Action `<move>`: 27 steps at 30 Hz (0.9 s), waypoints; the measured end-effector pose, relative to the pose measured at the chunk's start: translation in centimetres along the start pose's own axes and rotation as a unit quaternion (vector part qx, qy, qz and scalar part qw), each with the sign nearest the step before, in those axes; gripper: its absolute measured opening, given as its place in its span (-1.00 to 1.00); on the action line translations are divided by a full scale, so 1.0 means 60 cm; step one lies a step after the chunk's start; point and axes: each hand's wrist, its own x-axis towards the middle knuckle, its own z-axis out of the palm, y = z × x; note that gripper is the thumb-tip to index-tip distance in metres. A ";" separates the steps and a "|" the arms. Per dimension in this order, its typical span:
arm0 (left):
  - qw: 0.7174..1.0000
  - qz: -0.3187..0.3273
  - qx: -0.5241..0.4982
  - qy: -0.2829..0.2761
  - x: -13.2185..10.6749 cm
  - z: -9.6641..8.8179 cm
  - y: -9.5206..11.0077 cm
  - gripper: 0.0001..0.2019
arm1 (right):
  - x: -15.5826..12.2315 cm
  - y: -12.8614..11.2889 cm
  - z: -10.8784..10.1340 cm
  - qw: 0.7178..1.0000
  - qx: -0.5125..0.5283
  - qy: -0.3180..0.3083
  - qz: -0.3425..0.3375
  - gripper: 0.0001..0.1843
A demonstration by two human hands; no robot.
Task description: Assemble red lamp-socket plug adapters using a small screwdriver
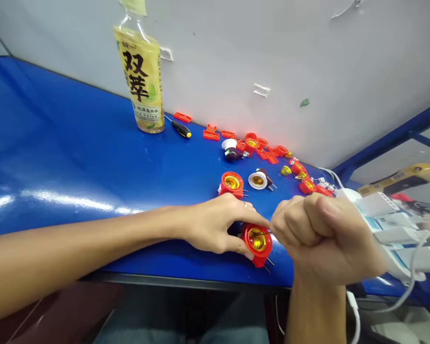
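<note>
Our left hand [215, 227] pinches a red lamp socket [261, 243] between thumb and fingers, brass-lined mouth toward us. Our right hand [318, 234] curls shut just beside it, its contents hidden. Beyond the grip, another red socket [232, 185] and a white socket [257, 180] sit on the blue bench [93, 143].

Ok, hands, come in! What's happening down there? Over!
Left hand gripping red lamp holder. Right hand fisted at its rim. White power strip alongside.
</note>
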 end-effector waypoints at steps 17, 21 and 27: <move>0.992 0.047 0.109 0.032 -0.006 0.017 -0.008 -0.55 | 0.002 -0.102 -0.013 0.580 -0.798 -0.121 0.110 -0.62; 0.993 0.038 0.108 0.023 -0.006 0.016 -0.005 -0.59 | 0.003 -0.114 0.000 0.635 -0.742 -0.152 0.149 -0.82; 0.992 0.047 0.118 0.025 -0.005 0.016 -0.004 -0.59 | -0.008 -0.124 -0.004 0.617 -0.755 -0.186 0.119 -0.75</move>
